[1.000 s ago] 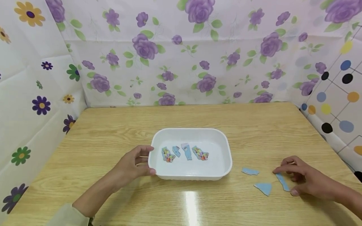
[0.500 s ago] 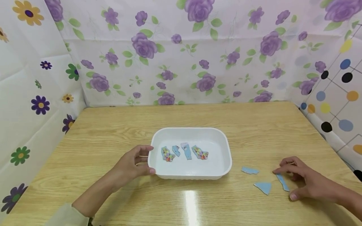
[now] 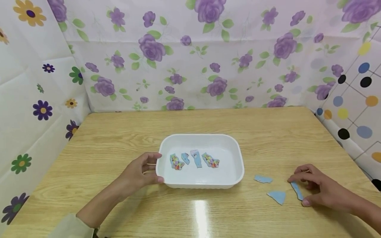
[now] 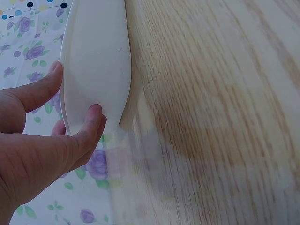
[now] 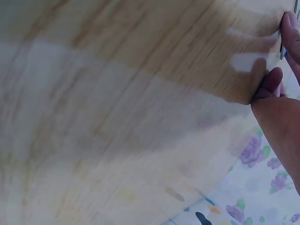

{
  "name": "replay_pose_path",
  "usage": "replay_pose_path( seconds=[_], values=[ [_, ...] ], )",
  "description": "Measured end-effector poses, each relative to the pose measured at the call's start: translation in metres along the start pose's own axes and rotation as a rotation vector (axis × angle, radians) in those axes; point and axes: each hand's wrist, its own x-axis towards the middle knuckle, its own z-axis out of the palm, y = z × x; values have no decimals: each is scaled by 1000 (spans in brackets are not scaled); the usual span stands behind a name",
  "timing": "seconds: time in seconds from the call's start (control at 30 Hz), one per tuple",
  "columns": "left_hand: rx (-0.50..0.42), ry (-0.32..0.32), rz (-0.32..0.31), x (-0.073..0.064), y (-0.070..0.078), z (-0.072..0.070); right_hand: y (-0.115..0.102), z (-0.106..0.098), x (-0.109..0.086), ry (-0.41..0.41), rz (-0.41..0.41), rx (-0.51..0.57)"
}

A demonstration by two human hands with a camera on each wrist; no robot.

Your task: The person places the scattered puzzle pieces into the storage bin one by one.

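In the head view a white plastic tray (image 3: 204, 185) stands mid-table. My left hand (image 3: 138, 173) grips its left end, one finger at the rim and the thumb near the front corner; the left wrist view shows these fingers (image 4: 95, 112) against the outer wall. At the right, my right hand (image 3: 319, 188) spans a narrow blue cardboard piece (image 3: 297, 191), index fingertip at its far end and thumb at its near end. Beside it lie a triangular blue piece (image 3: 277, 197) and a small oblong blue piece (image 3: 263, 179). The right wrist view catches only part of that hand (image 5: 276, 84).
Inside the tray lie two colourful irregular pieces, one left (image 3: 177, 162) and one right (image 3: 210, 160), with a small blue piece (image 3: 185, 158) and a longer blue piece (image 3: 196, 159) between them. The wooden table (image 3: 119, 138) is bordered by flower-patterned sheets (image 3: 184, 76) behind and at the sides.
My right thumb has moved left, in to the near end of the narrow blue piece. My left hand and the tray hold their place.
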Motion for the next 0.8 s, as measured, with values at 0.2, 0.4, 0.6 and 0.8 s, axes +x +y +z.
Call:
replay_pose_path(
  seconds=[0.2,0.4,0.6,0.8],
  values=[
    [-5,-7,-1,0,-1,0,-2,-3,5,-19,12,11],
    [-12,-11,-9,-1,0,0,-7,-14,10,-41,51,44],
    [-8,-4,-9,-1,-1,0,-11,-18,11,-34,99,53],
    [-1,-3,-9,0,-1,0,-11,-23,13,-14,81,72]
  ],
)
